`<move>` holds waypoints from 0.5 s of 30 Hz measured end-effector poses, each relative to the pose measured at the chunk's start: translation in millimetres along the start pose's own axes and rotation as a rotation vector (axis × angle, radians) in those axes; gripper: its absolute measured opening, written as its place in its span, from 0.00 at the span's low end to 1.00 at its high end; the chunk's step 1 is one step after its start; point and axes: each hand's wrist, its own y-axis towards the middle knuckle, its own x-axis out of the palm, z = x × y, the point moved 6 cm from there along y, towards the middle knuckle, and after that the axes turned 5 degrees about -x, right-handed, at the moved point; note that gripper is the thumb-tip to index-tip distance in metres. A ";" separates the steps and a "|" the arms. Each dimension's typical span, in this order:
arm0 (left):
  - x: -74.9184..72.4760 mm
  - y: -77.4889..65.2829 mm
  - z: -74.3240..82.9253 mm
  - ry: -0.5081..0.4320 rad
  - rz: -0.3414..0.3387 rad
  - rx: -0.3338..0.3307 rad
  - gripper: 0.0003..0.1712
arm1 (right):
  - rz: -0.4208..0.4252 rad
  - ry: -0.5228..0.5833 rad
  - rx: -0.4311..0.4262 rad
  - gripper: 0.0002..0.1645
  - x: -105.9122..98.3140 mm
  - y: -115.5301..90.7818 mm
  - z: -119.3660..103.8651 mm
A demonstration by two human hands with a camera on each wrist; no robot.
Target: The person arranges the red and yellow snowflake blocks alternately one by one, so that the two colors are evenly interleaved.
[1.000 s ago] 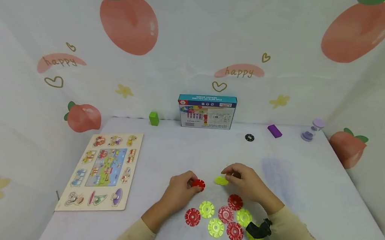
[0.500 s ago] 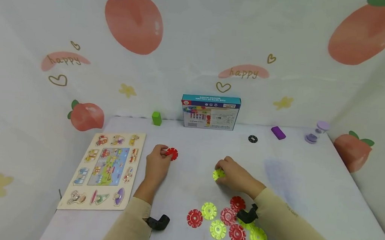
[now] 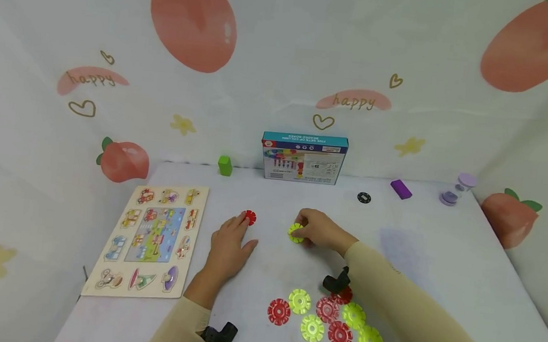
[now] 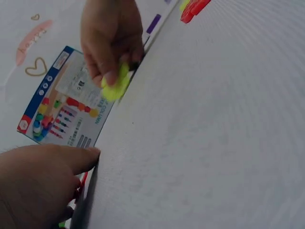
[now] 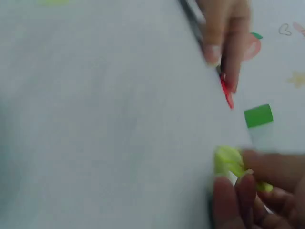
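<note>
My left hand point(image 3: 230, 248) lies with extended fingers over the table, its fingertips touching a red notched plastic disc point(image 3: 249, 217) that rests flat. To the right of it, my right hand point(image 3: 322, 230) pinches a yellow-green notched disc point(image 3: 295, 233) between thumb and fingers, held tilted just above the cloth. In the right wrist view that yellow-green disc point(image 5: 228, 160) is blurred, and the red disc point(image 5: 227, 94) sits under the left fingertips. Nearer the person lie several loose discs, among them a red disc point(image 3: 279, 312) and a yellow-green disc point(image 3: 312, 328); the right sleeve partly covers another red one.
A wooden picture puzzle board point(image 3: 147, 241) is at left. Along the back stand a green block point(image 3: 225, 165), a cardboard box point(image 3: 303, 159), a black round chip point(image 3: 364, 198), a purple block point(image 3: 401, 189) and a sand timer point(image 3: 457, 190). A printed cloth hangs behind.
My left hand carried the red disc forward and left, set it down, and its fingers straightened. My right hand picked up the yellow-green disc and moved it left and forward.
</note>
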 end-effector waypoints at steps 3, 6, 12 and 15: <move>5.0 -2.6 2.5 0.092 -0.062 0.042 0.43 | 0.040 0.196 0.028 0.14 3.0 12.9 -4.1; 7.1 -1.8 1.8 0.117 -0.059 0.048 0.45 | 0.089 0.192 0.010 0.18 6.8 21.2 -11.6; 10.1 -2.9 -2.2 0.124 -0.048 0.050 0.46 | 0.080 -0.467 -0.160 0.30 22.2 10.7 -34.0; 9.6 -0.7 -1.2 0.137 -0.025 0.057 0.46 | -0.046 -0.716 -0.234 0.40 34.6 -1.7 -35.2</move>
